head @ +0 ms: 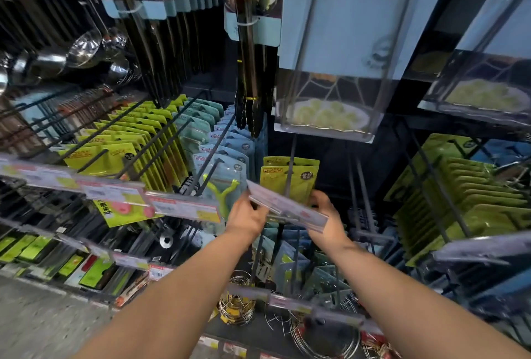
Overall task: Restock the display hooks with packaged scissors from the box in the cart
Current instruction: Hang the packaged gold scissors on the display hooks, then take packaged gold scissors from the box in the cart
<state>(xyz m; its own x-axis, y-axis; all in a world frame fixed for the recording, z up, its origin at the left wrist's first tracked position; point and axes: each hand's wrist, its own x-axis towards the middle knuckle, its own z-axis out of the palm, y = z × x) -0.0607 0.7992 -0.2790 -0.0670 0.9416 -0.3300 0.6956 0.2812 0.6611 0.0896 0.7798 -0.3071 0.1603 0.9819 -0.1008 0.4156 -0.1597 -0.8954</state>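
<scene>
From the head camera we see both our bare arms reaching into a dark wire display rack hung with carded kitchen tools. Our left hand (249, 216) pinches the near-left end of a clear plastic price-label strip (287, 206) that sits at the tip of a long black metal display hook (290, 163), and our right hand (326, 212) closes around the strip's right end, its fingers curled behind a yellow-green carded package (288, 183) hanging on that hook. Whether that package holds scissors we cannot tell; the card is too blurred. The box and the cart are out of view, so the stock to be hung is somewhere behind or below us. Just left, a pale blue blister card with a lime-green Y-shaped tool (222, 183) hangs on the neighbouring hook. We judge the risk to lie in the strip: tilted as it is, a hard pull could snap it off its holder, or it could spring back and knock the front card loose. Crowded hooks beside it could also catch a sleeve-less forearm.
</scene>
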